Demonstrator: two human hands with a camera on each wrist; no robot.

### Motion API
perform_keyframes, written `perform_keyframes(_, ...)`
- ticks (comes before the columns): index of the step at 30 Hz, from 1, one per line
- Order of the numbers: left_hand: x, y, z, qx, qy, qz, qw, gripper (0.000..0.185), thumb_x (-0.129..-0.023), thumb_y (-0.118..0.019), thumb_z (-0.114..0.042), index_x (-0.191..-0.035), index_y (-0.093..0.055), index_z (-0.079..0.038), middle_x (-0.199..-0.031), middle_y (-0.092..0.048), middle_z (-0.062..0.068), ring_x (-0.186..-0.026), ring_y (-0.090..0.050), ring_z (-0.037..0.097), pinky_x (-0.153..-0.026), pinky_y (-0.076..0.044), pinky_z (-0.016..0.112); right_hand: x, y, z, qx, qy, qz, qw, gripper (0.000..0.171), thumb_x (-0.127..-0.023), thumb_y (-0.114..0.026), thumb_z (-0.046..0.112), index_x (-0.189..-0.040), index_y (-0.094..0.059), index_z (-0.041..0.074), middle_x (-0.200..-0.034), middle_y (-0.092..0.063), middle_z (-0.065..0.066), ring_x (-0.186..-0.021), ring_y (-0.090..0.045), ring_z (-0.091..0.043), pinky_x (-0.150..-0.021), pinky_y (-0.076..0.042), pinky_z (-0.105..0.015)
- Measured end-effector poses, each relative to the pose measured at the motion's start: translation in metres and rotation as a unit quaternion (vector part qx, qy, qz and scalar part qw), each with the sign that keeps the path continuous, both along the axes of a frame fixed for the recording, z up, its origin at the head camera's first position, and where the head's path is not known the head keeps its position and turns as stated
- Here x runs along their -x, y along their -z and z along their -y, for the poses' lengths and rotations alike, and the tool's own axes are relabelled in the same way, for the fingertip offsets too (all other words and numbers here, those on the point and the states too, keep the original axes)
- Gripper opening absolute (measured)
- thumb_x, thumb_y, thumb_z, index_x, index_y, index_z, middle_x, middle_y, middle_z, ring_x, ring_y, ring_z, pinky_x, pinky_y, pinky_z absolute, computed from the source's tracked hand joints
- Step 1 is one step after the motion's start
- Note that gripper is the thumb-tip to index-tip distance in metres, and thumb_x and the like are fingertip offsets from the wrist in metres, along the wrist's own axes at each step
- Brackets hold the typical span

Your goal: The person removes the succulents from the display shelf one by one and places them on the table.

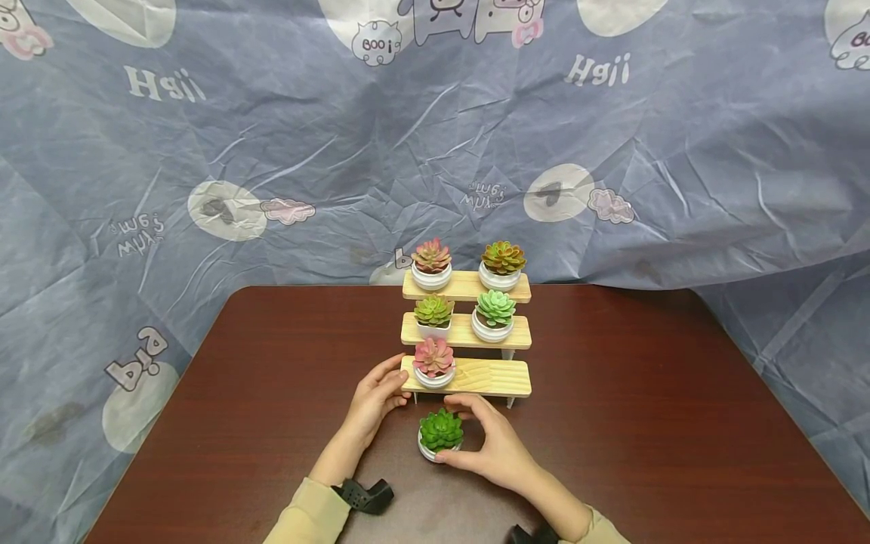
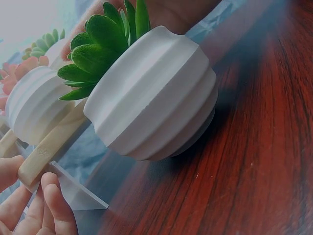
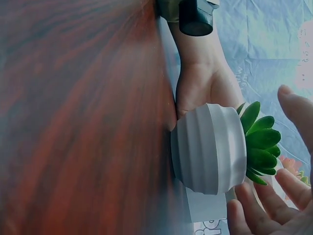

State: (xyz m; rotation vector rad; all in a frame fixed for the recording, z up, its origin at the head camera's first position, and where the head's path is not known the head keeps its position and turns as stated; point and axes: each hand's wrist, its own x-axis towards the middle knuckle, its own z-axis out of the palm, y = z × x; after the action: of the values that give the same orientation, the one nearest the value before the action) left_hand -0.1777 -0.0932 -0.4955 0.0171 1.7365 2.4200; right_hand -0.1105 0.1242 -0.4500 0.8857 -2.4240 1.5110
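A three-tier wooden plant stand (image 1: 492, 376) stands near the middle of the table. My left hand (image 1: 372, 399) holds the left end of its lowest shelf (image 2: 46, 154), thumb above and fingers below. In front of the stand, a green potted succulent (image 1: 441, 431) sits on the table in a ribbed white pot (image 3: 211, 149). My right hand (image 1: 495, 444) is spread around this plant from the right, thumb in front and fingers behind. In the right wrist view the thumb stands apart from the leaves; whether the fingers touch the pot is unclear.
On the lowest shelf, a pink succulent (image 1: 433, 359) sits at the left. The middle shelf bears a yellow-green succulent (image 1: 433, 311) and a pale green one (image 1: 495, 308). Up top are a reddish succulent (image 1: 431, 258) and an orange-green one (image 1: 503, 261). A grey-blue printed cloth (image 1: 381, 151) hangs behind the table (image 1: 646, 393).
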Motion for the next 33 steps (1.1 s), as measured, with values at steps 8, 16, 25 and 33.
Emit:
perform_keyframes(8,0.000,0.000,0.001,0.001,0.003,0.000,1.0000,0.050,-0.092,-0.060,-0.012,-0.139,-0.043,-0.002,-0.099,-0.061,0.006,-0.073,-0.060,0.015,-0.063,-0.050,0.023,-0.005,-0.025,0.004,0.018,0.004,-0.009,1.000,0.062,-0.065,-0.085,0.004,-0.118,-0.054,-0.002,-0.112,-0.060,-0.012,-0.098,-0.059,-0.035,-0.083,-0.050,-0.044)
perform_keyframes(16,0.000,0.000,0.000,0.004,0.002,0.000,1.0000,0.049,-0.093,-0.060,-0.012,-0.138,-0.044,-0.003,-0.100,-0.061,0.007,-0.073,-0.059,0.015,-0.063,-0.050,0.023,0.000,-0.027,0.004,0.037,0.021,-0.036,0.998,0.059,-0.065,-0.084,0.001,-0.115,-0.055,-0.007,-0.109,-0.061,-0.014,-0.097,-0.059,-0.034,-0.081,-0.049,-0.045)
perform_keyframes(25,0.001,0.001,0.001,0.002,0.002,0.005,1.0000,0.050,-0.092,-0.060,-0.012,-0.138,-0.044,-0.003,-0.100,-0.061,0.007,-0.072,-0.060,0.014,-0.063,-0.051,0.023,0.004,-0.035,0.005,0.048,0.048,-0.020,0.997,0.059,-0.068,-0.082,0.000,-0.118,-0.053,-0.008,-0.110,-0.060,-0.022,-0.099,-0.058,-0.037,-0.083,-0.048,-0.047)
perform_keyframes(33,0.001,0.001,0.000,0.001,0.004,0.000,1.0000,0.049,-0.093,-0.058,-0.011,-0.139,-0.042,-0.001,-0.099,-0.062,0.006,-0.071,-0.059,0.014,-0.062,-0.050,0.022,0.023,-0.004,0.001,0.059,0.087,-0.019,0.994,0.062,-0.069,-0.084,0.010,-0.124,-0.054,0.006,-0.118,-0.059,-0.006,-0.104,-0.057,-0.027,-0.087,-0.047,-0.039)
